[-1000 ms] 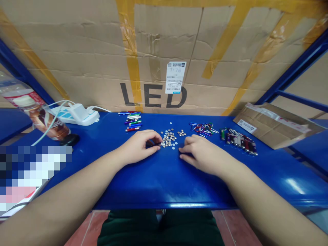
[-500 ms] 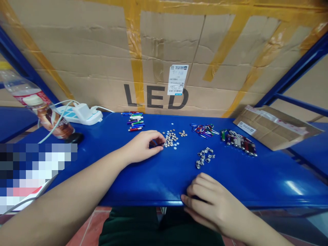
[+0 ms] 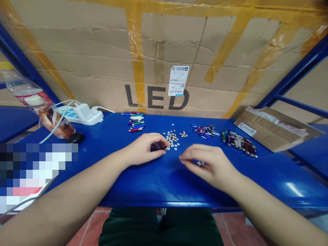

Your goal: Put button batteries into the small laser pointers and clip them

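Note:
My left hand (image 3: 146, 148) rests low over the blue table, fingers curled with the tips at the left edge of a pile of small round button cells (image 3: 172, 138). Something dark shows inside its curl, too shadowed to make out. My right hand (image 3: 208, 164) hovers to the right of the pile, thumb and fingertips pinched together. Whether a small thing sits in that pinch is hidden. Small silvery metal parts (image 3: 200, 163) peek out behind the right hand, which covers most of them.
Slim coloured metal tubes (image 3: 136, 122) lie at the back left. Coloured carabiner clips (image 3: 204, 131) and small keychain flashlights (image 3: 239, 143) lie to the right, by a small carton (image 3: 276, 128). A power strip (image 3: 87, 116) and bottle (image 3: 55, 119) stand left, before a large LED box (image 3: 102, 68).
My right hand has risen from the table's front edge and moved forward, now covering most of the silvery metal parts. My left hand has barely moved.

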Action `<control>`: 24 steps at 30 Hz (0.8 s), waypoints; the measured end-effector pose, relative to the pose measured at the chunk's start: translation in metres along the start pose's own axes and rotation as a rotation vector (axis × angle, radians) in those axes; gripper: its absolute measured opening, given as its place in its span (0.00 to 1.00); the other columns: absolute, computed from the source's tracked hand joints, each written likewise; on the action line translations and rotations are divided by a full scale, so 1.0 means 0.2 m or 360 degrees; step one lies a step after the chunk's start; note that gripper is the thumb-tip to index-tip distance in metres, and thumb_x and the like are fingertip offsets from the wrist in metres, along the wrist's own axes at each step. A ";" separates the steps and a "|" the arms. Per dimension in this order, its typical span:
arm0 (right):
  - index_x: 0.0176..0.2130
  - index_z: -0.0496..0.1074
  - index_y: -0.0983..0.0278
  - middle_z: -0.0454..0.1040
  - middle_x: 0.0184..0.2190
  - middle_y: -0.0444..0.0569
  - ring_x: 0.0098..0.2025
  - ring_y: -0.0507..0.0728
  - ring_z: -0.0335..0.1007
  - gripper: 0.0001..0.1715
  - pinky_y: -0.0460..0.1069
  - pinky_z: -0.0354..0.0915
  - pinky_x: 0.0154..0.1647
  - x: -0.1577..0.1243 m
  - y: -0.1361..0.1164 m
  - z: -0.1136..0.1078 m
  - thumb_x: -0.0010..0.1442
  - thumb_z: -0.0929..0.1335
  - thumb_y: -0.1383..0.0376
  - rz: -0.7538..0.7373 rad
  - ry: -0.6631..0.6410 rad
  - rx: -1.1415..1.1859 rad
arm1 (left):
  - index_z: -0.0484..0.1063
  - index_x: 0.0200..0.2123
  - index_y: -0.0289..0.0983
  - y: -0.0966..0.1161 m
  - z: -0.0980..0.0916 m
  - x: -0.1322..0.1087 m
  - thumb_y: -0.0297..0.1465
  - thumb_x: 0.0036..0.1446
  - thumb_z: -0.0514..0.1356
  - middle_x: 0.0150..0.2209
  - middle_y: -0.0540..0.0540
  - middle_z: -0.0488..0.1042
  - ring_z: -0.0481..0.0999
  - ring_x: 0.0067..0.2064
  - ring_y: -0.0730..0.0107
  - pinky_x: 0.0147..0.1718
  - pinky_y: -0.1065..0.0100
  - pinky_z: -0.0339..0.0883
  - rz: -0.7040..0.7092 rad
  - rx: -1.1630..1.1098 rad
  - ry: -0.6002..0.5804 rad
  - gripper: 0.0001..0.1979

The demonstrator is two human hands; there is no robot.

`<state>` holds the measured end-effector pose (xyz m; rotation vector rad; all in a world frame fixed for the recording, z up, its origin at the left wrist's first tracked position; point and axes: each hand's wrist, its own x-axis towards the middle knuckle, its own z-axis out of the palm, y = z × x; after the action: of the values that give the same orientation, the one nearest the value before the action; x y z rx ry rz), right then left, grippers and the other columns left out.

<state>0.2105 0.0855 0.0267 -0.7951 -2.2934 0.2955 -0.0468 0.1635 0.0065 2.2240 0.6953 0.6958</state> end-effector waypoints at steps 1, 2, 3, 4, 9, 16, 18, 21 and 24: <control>0.41 0.78 0.61 0.81 0.35 0.48 0.37 0.54 0.78 0.06 0.48 0.73 0.41 0.04 0.03 0.00 0.68 0.69 0.70 0.0011 0.0021 -0.0010 | 0.76 0.43 0.37 0.00 0.00 0.00 0.27 0.61 0.64 0.44 0.45 0.80 0.82 0.42 0.66 0.45 0.64 0.78 0.0012 -0.0023 -0.0010 0.06; 0.40 0.78 0.62 0.81 0.35 0.48 0.36 0.54 0.78 0.06 0.48 0.73 0.40 0.08 0.05 0.01 0.68 0.70 0.70 0.0012 0.0023 -0.0026 | 0.76 0.43 0.37 0.00 0.00 0.00 0.26 0.61 0.64 0.44 0.45 0.80 0.82 0.42 0.67 0.44 0.65 0.78 0.0020 -0.0040 -0.0018 0.06; 0.39 0.78 0.62 0.81 0.34 0.48 0.36 0.54 0.78 0.06 0.48 0.73 0.39 0.11 0.07 0.02 0.68 0.69 0.69 0.0000 0.0017 -0.0052 | 0.76 0.43 0.37 0.00 0.00 0.00 0.26 0.60 0.64 0.44 0.45 0.80 0.82 0.42 0.67 0.44 0.66 0.78 0.0023 -0.0050 -0.0025 0.07; 0.39 0.78 0.62 0.81 0.33 0.48 0.35 0.54 0.78 0.06 0.48 0.73 0.39 0.13 0.08 0.04 0.68 0.69 0.69 -0.0020 0.0010 -0.0086 | 0.76 0.43 0.37 0.00 0.00 0.00 0.26 0.60 0.64 0.43 0.45 0.80 0.82 0.42 0.67 0.44 0.66 0.78 0.0024 -0.0052 -0.0029 0.07; 0.42 0.78 0.63 0.81 0.37 0.51 0.38 0.55 0.79 0.08 0.49 0.75 0.41 0.15 0.11 0.12 0.69 0.68 0.70 -0.0108 0.0083 -0.0184 | 0.76 0.44 0.36 0.00 0.01 0.00 0.27 0.61 0.65 0.43 0.46 0.80 0.82 0.41 0.68 0.42 0.68 0.77 0.0044 -0.0059 -0.0028 0.07; 0.43 0.79 0.65 0.81 0.38 0.52 0.38 0.55 0.79 0.07 0.49 0.76 0.40 0.12 0.11 0.14 0.68 0.69 0.72 -0.0182 0.0158 -0.0162 | 0.77 0.44 0.36 0.00 0.01 0.00 0.27 0.61 0.65 0.42 0.45 0.80 0.82 0.42 0.67 0.42 0.67 0.76 0.0011 -0.0078 -0.0052 0.08; 0.43 0.79 0.65 0.81 0.38 0.53 0.38 0.56 0.79 0.07 0.49 0.76 0.41 0.12 0.11 0.14 0.68 0.69 0.71 -0.0189 0.0163 -0.0161 | 0.77 0.44 0.36 -0.01 0.01 0.00 0.27 0.61 0.65 0.43 0.45 0.80 0.82 0.42 0.67 0.42 0.66 0.76 0.0002 -0.0104 -0.0058 0.08; 0.44 0.79 0.66 0.81 0.39 0.54 0.39 0.56 0.79 0.07 0.49 0.76 0.41 0.11 0.11 0.14 0.69 0.68 0.71 -0.0232 0.0130 -0.0199 | 0.77 0.44 0.36 -0.02 0.01 0.00 0.28 0.61 0.65 0.43 0.45 0.80 0.82 0.42 0.66 0.43 0.66 0.77 -0.0021 -0.0138 -0.0054 0.08; 0.45 0.78 0.66 0.81 0.41 0.55 0.41 0.57 0.80 0.08 0.50 0.76 0.42 0.10 0.13 0.14 0.69 0.68 0.71 -0.0287 0.0090 -0.0248 | 0.77 0.44 0.36 -0.02 0.02 0.00 0.29 0.61 0.66 0.43 0.45 0.80 0.82 0.43 0.65 0.42 0.65 0.77 -0.0060 -0.0180 -0.0051 0.08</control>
<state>0.1922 0.1176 0.0059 -0.6572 -2.3359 0.0128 -0.0462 0.1642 0.0009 2.1090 0.6641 0.6630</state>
